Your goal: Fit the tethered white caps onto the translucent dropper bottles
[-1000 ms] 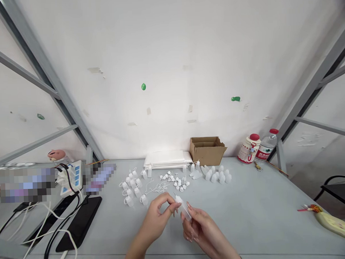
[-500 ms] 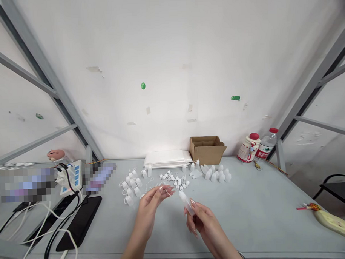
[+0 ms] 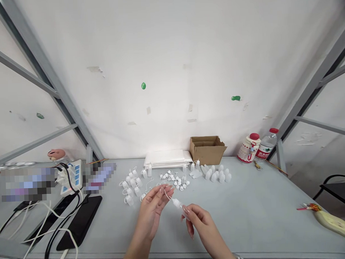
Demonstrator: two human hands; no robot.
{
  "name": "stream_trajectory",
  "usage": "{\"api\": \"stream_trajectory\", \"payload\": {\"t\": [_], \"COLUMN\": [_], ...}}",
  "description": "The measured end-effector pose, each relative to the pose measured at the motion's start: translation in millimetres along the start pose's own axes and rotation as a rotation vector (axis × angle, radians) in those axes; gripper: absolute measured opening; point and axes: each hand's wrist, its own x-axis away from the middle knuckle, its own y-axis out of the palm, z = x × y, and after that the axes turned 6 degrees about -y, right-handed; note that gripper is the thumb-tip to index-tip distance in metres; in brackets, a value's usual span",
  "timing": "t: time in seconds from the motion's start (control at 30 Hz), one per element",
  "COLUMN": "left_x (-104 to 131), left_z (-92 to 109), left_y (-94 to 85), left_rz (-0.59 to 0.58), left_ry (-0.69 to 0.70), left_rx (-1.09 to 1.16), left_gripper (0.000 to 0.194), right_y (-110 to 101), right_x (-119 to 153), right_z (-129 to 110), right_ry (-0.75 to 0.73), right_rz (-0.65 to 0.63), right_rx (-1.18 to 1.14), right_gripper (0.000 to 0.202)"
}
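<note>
My right hand (image 3: 200, 218) pinches a small translucent white squeeze bottle (image 3: 177, 203), tilted with its narrow tip toward the upper left. My left hand (image 3: 154, 203) is closed on a thin white strap (image 3: 167, 194), which curves down to the bottle's tip. Whether the strap is looped around the tip is too small to tell. Behind my hands lie several loose white caps (image 3: 178, 182). To the left stand several small bottles (image 3: 129, 200) with strap loops. Several plain bottles (image 3: 221, 177) are grouped at the right.
An open cardboard box (image 3: 209, 154) and a stack of white sheets (image 3: 168, 158) sit against the wall. Cables, a power strip (image 3: 75, 178) and a black phone (image 3: 79, 223) occupy the left. A decorated bottle (image 3: 248, 148) and a water bottle (image 3: 266, 145) stand back right.
The bottle in my right hand has moved left and tipped further over, so its tip now meets the strap. My left hand has turned slightly, still holding the strap.
</note>
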Motion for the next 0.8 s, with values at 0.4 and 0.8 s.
{"api": "stream_trajectory", "payload": {"t": [0.4, 0.8], "left_x": [9, 4], "left_z": [2, 10], "left_y": [7.9, -0.3], "left_rz": [-0.114, -0.175], "left_ry": [0.041, 0.071], "left_rx": [-0.201, -0.505], "left_gripper": [0.027, 0.037], "right_y": [-1, -6], "right_x": [3, 5], "right_z": [3, 3], "right_ry": [-0.045, -0.025], "right_rz": [0.005, 0.003], "right_rx": [0.054, 0.212], "right_gripper": [0.048, 0.046]}}
